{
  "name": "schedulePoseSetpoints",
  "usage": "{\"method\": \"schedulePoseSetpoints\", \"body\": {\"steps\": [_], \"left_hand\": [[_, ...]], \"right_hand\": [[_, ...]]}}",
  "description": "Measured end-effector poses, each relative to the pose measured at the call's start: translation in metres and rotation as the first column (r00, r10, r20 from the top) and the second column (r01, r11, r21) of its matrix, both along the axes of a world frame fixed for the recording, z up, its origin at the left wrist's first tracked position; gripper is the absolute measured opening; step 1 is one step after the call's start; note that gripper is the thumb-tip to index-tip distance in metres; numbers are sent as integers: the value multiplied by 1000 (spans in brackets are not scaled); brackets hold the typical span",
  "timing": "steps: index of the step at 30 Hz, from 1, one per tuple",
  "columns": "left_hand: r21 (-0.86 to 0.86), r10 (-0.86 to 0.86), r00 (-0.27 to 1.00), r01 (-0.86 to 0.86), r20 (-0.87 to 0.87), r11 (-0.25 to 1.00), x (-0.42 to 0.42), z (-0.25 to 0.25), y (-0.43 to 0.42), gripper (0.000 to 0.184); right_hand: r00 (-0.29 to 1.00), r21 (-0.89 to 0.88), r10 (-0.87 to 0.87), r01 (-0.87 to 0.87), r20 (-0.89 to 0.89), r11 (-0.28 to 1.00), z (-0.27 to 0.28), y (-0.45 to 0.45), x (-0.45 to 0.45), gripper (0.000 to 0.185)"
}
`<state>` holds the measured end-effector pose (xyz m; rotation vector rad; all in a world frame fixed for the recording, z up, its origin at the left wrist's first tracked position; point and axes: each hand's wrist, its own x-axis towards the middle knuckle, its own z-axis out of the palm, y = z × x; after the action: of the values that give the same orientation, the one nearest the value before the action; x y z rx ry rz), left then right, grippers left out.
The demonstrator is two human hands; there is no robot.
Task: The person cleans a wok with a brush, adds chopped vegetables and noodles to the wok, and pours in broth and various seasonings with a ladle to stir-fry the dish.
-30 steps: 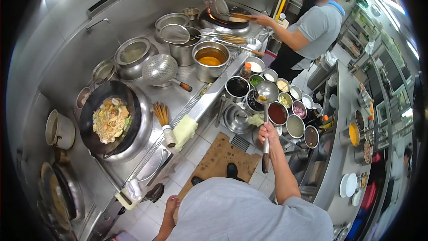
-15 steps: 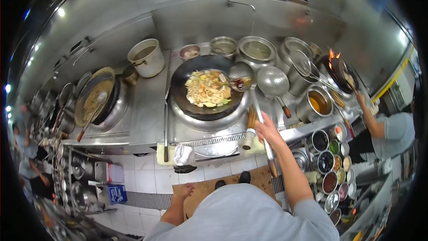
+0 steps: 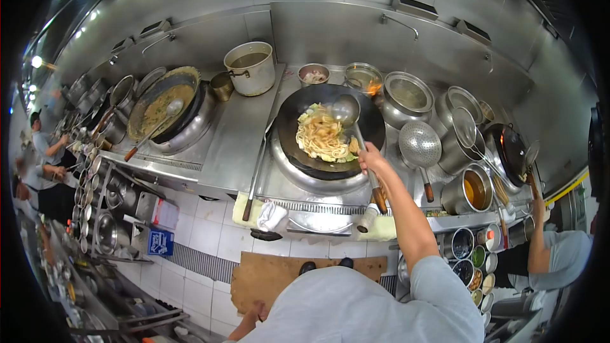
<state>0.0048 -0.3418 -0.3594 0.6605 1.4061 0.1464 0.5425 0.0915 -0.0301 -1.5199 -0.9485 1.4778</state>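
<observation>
My right hand [image 3: 372,161] is wrapped around the handle of a steel ladle [image 3: 346,111]. The ladle's bowl is over the right part of a black wok [image 3: 289,98], at the edge of a heap of noodles [image 3: 321,140] with greens and brown pieces. The wok rests on a round steel burner ring [image 3: 302,181]. Low beside my body hangs my left hand [image 3: 258,310], away from the stove and small in view; its fingers are too unclear to read. A long wooden-ended tool [image 3: 255,178] leans on the wok's left rim.
A perforated skimmer [image 3: 419,143] lies right of the wok. Behind stand lidded pots [image 3: 408,93] and a small flame [image 3: 373,86]. A second wok [image 3: 159,108] and a stockpot [image 3: 250,70] are to the left. At far right, a co-worker's arm [image 3: 540,228] reaches toward another wok.
The ladle has gone from above the wok's right rim in among the noodles, and my right hand has moved forward. My left hand has dropped lower. The whole view has turned right.
</observation>
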Motion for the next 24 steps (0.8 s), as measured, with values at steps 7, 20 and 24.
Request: {"method": "schedulePoseSetpoints", "body": {"steps": [7, 20, 24], "left_hand": [[446, 32, 999, -34, 13, 894, 22, -5, 23, 21], [395, -112, 955, -5, 273, 919, 128, 172, 206, 31], [490, -440, 757, 182, 483, 852, 210, 259, 235, 41]], "right_hand": [[660, 136, -123, 32, 741, 990, -68, 59, 12, 35], [817, 361, -317, 145, 482, 921, -13, -34, -2, 50], [859, 220, -235, 364, -455, 905, 14, -102, -19, 26]]}}
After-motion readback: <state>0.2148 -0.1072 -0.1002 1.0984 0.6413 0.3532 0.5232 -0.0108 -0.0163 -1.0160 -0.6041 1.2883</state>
